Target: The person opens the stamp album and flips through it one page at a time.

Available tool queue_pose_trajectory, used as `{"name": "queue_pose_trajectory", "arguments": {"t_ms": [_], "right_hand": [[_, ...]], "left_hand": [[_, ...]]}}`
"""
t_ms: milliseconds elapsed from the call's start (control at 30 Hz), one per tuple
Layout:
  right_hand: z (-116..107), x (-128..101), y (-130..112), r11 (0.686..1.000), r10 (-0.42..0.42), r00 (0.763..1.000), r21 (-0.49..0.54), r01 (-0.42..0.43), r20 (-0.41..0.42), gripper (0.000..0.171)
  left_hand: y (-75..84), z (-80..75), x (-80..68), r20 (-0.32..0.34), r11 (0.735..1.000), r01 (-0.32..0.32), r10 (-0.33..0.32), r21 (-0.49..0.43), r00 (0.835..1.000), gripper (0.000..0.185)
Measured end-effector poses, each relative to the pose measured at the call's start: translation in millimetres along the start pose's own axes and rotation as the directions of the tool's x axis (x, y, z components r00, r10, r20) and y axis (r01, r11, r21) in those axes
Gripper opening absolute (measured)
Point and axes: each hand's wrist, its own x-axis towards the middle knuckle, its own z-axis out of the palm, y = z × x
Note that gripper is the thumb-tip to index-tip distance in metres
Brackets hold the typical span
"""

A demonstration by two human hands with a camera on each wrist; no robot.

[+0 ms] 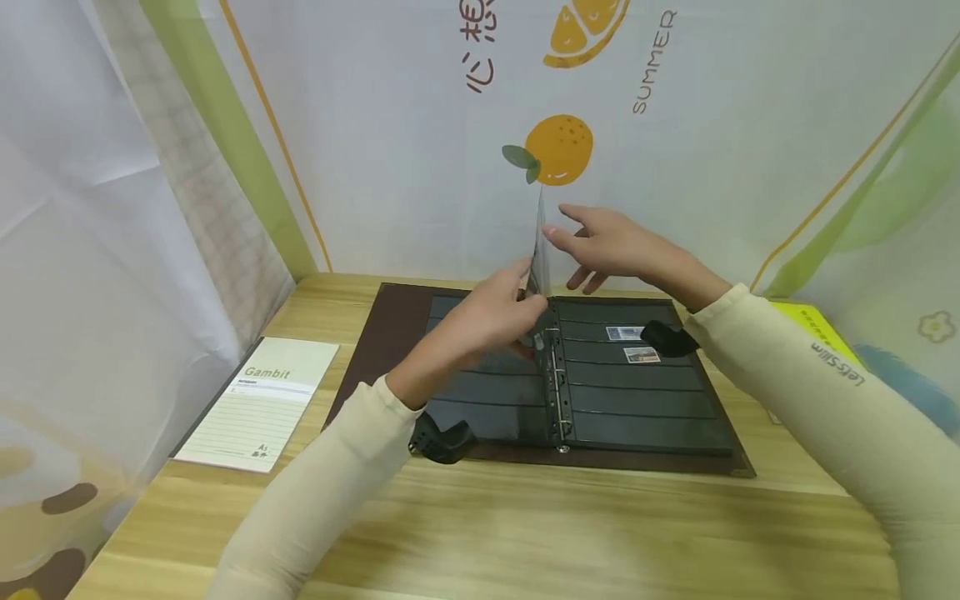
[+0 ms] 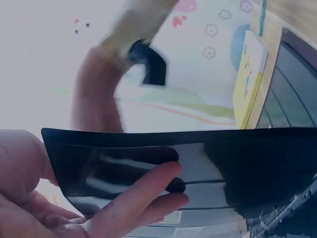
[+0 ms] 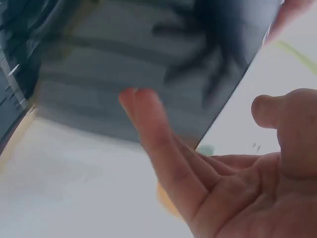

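One dark page (image 1: 542,250) stands upright, nearly edge-on in the head view, above the rings (image 1: 557,375) of an open brown album (image 1: 397,333) at the centre. The left hand (image 1: 495,308) is at seven o'clock from the page; the left wrist view adds what the head view hides, its straight fingers (image 2: 143,191) laid against the page's broad, glossy face. The right hand (image 1: 611,242), at three o'clock, is grasping nothing; its own wrist view reveals extended fingers (image 3: 161,141) and a separate thumb (image 3: 280,113), though contact with the page is unclear. Two stamps (image 1: 641,356) lie towards the album's two o'clock, a notepad (image 1: 258,400) at nine.
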Motion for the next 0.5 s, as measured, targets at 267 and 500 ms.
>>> {"name": "queue_pose_trajectory", "arguments": {"t_ms": [267,500], "right_hand": [[7.1,-0.6,91.8,0.959,0.027,0.999,-0.285,-0.013,0.044,0.082],[31.2,-12.2,183.0,0.929,0.13,0.969,-0.367,-0.044,0.212,0.101]], "left_hand": [[-11.5,-28.0,-8.6,-0.047,0.986,0.067,-0.06,0.154,0.997,0.076],[-23.7,-38.2,-15.4,-0.112,0.966,0.103,-0.078,0.238,0.991,0.08]]}}
